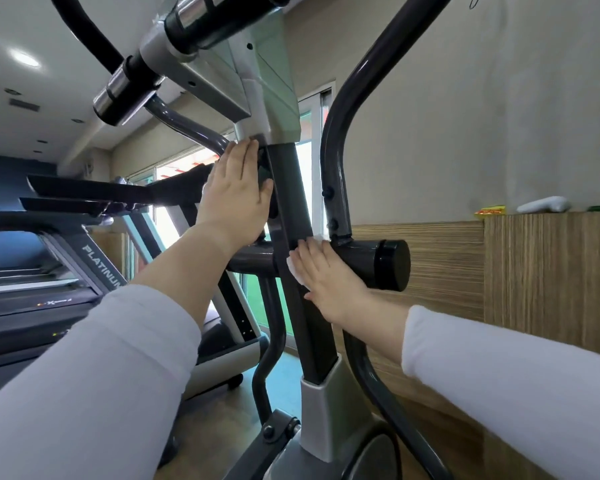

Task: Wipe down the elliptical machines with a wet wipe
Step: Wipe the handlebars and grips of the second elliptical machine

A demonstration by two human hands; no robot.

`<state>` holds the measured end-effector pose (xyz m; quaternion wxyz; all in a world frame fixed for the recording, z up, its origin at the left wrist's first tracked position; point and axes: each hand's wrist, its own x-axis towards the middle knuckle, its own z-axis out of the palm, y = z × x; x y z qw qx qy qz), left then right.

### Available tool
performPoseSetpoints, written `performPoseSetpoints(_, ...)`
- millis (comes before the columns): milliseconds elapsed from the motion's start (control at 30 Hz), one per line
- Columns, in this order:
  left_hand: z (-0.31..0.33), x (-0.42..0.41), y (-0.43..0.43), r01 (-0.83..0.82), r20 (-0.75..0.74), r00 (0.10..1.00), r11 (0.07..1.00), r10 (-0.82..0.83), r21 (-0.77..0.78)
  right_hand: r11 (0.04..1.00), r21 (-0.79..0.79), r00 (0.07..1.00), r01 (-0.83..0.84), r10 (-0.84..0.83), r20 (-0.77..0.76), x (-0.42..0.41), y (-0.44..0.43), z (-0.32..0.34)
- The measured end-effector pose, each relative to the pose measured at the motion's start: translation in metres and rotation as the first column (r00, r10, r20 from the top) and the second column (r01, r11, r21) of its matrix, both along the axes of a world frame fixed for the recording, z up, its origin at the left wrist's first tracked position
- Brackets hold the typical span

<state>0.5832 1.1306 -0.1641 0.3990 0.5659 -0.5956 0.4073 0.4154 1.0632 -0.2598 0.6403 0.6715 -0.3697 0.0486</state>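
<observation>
While L hand braces, R wipes.

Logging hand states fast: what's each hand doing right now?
Left hand: open, flat against the center post.
Right hand: open, pressing the wet wipe onto the post.

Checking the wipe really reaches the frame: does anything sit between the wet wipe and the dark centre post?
Nothing visible. The right hand presses the wet wipe straight against the centre post; the left hand rests higher up that post.
</observation>
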Motion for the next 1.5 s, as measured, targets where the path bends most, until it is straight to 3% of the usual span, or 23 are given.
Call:
performPoseSetpoints(100,0.002,0.001,0.0,0.01,-0.016,1.0,1.0,-0.01,0.019,0.999,0.048,1.0,0.017,-0.017,-0.004,-0.029,0.014,-0.008)
performPoseSetpoints(233,0.004,-0.001,0.002,0.01,-0.033,0.999,0.999,-0.008,0.046,0.998,0.026,0.981,0.062,-0.066,0.181,-0.063,0.038,-0.005)
performPoseSetpoints(300,0.004,-0.004,0.004,0.011,-0.044,0.999,0.999,-0.008,0.052,0.989,0.144,0.93,0.035,-0.085,0.357,-0.06,0.05,0.01)
performPoseSetpoints(367,0.003,-0.006,0.007,0.016,-0.063,0.998,0.998,-0.013,0.057,0.975,0.195,0.863,-0.11,-0.004,0.505,-0.053,0.042,0.031)
performPoseSetpoints(500,0.004,-0.009,0.009,0.039,-0.101,0.994,0.997,-0.031,0.071,0.869,0.493,0.842,-0.036,-0.239,0.484,-0.039,0.022,0.064)
performPoseSetpoints(633,0.004,-0.01,0.011,0.047,-0.115,0.993,0.996,-0.037,0.082,0.963,0.214,0.782,-0.165,-0.005,0.623,-0.042,0.039,0.029)
performPoseSetpoints(733,0.004,-0.007,0.011,0.054,-0.11,0.993,0.993,-0.043,0.101,0.994,0.003,0.912,-0.105,0.096,0.4,-0.054,0.033,-0.018)
performPoseSetpoints(833,0.003,-0.007,0.012,0.071,-0.121,0.991,0.992,-0.058,0.105,0.99,0.046,0.976,-0.136,0.125,0.177,-0.052,0.016,-0.028)
performPoseSetpoints(1000,0.001,-0.008,0.011,0.053,-0.103,0.994,0.996,-0.046,0.068,0.98,0.141,0.968,-0.14,0.106,0.226,0.007,0.001,-0.001)
performPoseSetpoints(1133,0.001,-0.007,0.01,0.051,-0.105,0.994,0.996,-0.043,0.072,0.979,0.131,0.925,-0.153,0.095,0.369,0.026,-0.005,0.005)
performPoseSetpoints(1367,0.002,-0.008,0.012,0.075,-0.128,0.99,0.993,-0.063,0.093,0.995,0.067,0.978,-0.079,0.064,0.198,-0.054,0.028,-0.025)
performPoseSetpoints(1500,0.001,-0.009,0.012,0.074,-0.127,0.99,0.993,-0.063,0.087,0.984,-0.004,0.88,-0.179,0.163,0.446,-0.076,0.031,-0.025)
